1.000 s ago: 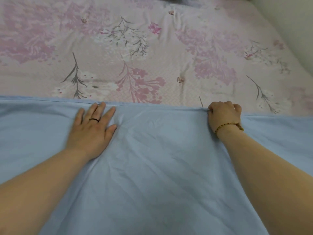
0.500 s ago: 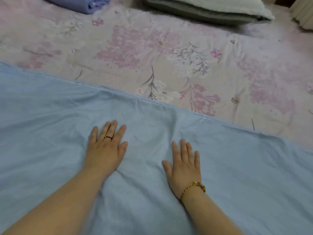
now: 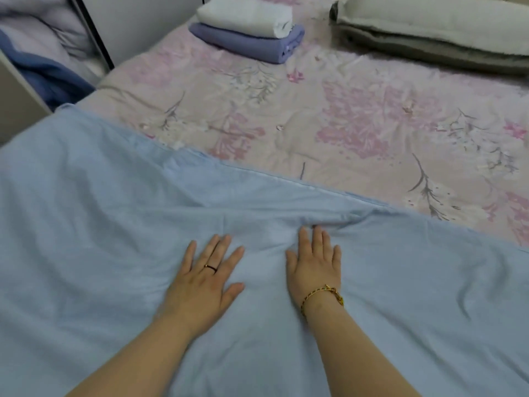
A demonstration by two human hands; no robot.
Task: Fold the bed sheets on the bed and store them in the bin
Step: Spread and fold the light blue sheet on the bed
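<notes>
Light-blue sheet (image 3: 114,224) covers the lower half of the frame, spread on the bed beneath both hands.

Procedure (judged): the step in hand appears to be smoothing the doubled layer before the next fold.
1. Press with flat palms, not fingertips, so the cloth is not dragged into new creases.
2. Stroke from the centre outward, towards the left and right edges of the frame.
3. Clear the raised ridge (image 3: 329,217) just beyond the right fingertips first. Push it towards the far hem (image 3: 286,183), not sideways.
4. Check that the hem runs straight before folding again.

Hand pose: the left hand (image 3: 203,282) lies palm-down at lower centre, fingers straight and fanned apart, with a dark ring (image 3: 211,267) on one finger. The right hand (image 3: 313,267) lies palm-down just beside it, fingers straight and closer together, a braided bracelet (image 3: 322,296) at the wrist. Neither hand grips the cloth. Both forearms enter from the bottom edge.

Surroundings: the floral bed cover (image 3: 372,124) fills the middle and right of the frame. A white folded sheet (image 3: 246,15) rests on a purple folded sheet (image 3: 249,43) at upper centre. Pillows (image 3: 429,24) lie at upper right. An open compartment (image 3: 43,58) holding bedding shows at upper left; whether it is the bin cannot be told.
</notes>
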